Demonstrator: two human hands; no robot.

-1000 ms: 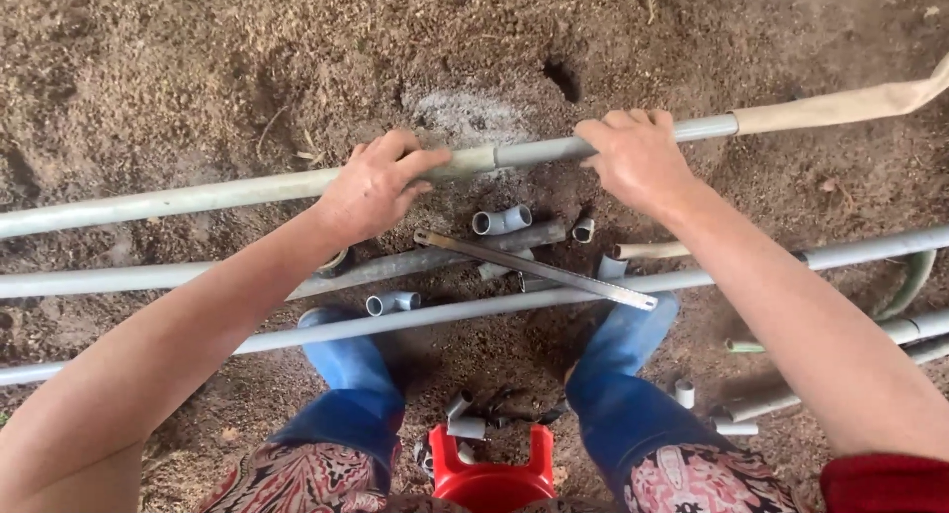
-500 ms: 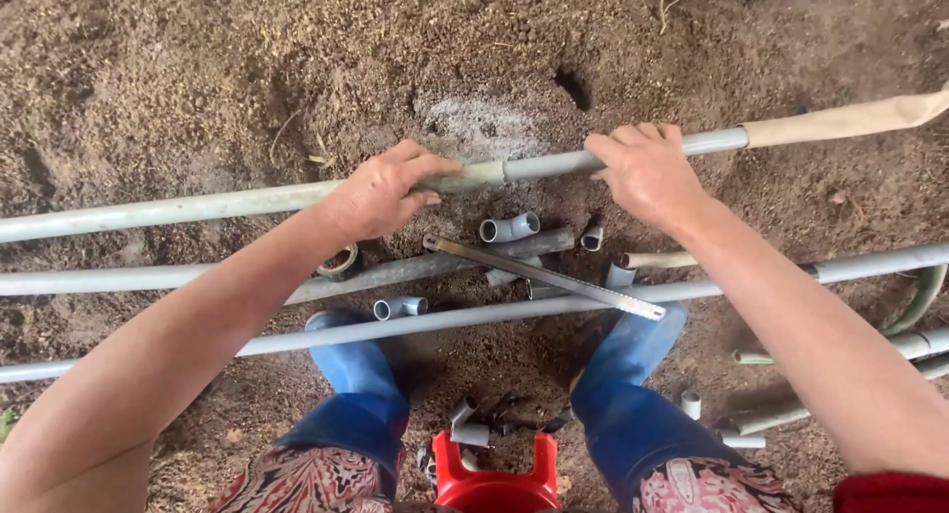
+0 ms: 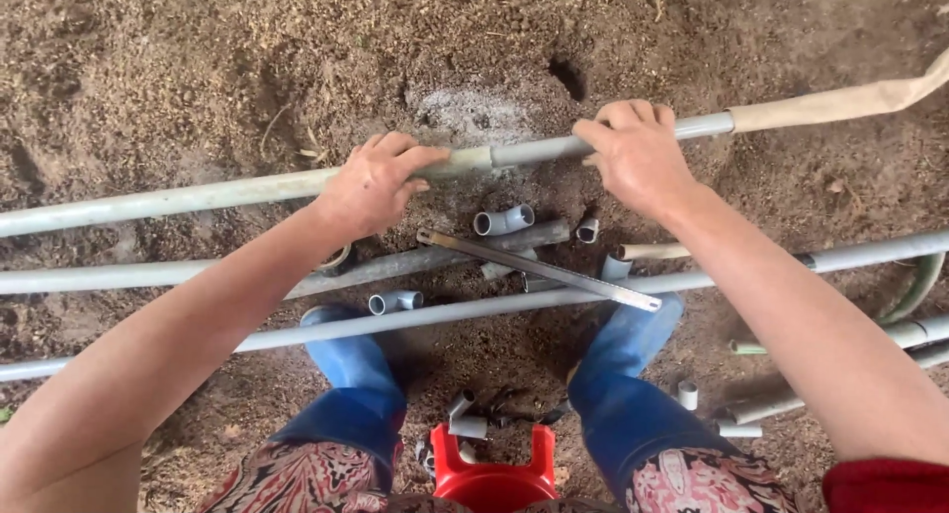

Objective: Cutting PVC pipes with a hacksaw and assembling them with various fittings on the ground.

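Left hand (image 3: 371, 185): fingers clenched around the long grey pipe (image 3: 178, 197), just left of the joint.
Right hand (image 3: 636, 154): fingers clenched over the same run of pipe, just right of the joint, thumb side toward the left hand.
Grey pipe: lies across the bare dirt ground (image 3: 198, 68), slightly tilted up to the right; its far right end is wrapped in a tan sleeve (image 3: 840, 103).
Joint (image 3: 491, 157): between the two hands, above a pale grey patch on the soil.
Below the hands: a flat metal saw blade (image 3: 539, 269) lies slanted over a darker pipe; grey elbow fittings (image 3: 502, 219) sit near it.
Nearer pipes: two more long grey pipes (image 3: 474, 308) cross over the person's blue boots (image 3: 346, 350).
Bottom edge: a red plastic stool (image 3: 491, 478) between the knees.
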